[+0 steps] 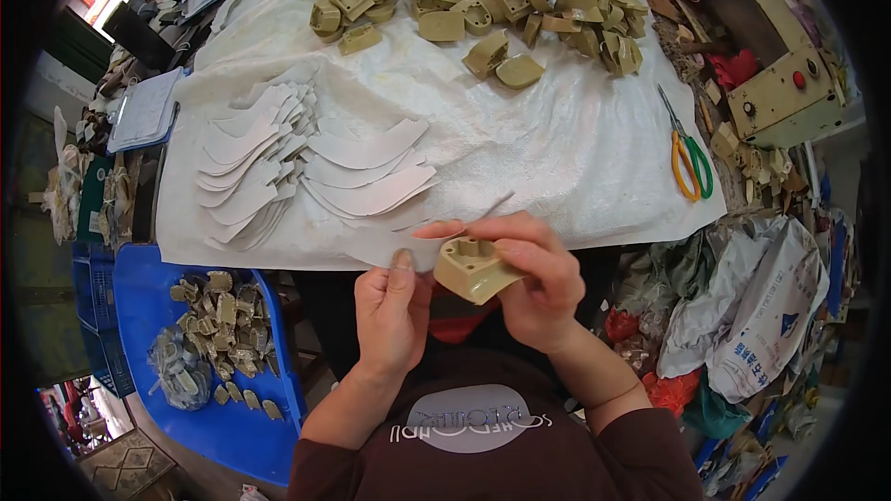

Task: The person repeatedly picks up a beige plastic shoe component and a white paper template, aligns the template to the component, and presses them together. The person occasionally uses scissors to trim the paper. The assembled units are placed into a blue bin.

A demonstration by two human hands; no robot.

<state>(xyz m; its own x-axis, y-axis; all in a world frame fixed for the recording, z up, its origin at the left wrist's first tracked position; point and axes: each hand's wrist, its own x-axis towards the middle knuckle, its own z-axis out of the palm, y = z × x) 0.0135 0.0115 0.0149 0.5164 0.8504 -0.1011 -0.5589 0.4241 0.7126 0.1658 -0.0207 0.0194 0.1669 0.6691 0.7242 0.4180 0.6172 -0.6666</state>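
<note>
My left hand pinches a thin white curved strip between thumb and fingers, just over the table's near edge. In my right hand is a tan block-shaped shoe heel, its hollowed, holed face turned up. The strip meets the heel's left side, and a narrow end of it shows beyond my right fingers. Left of centre on the table lie overlapping stacks of similar white strips. A large heap of tan heels covers the far side.
Scissors with yellow and green handles lie at the table's right. A blue chair at lower left holds small tan pieces and a plastic bag. Beyond the right edge are a control box with a red button and plastic sacks.
</note>
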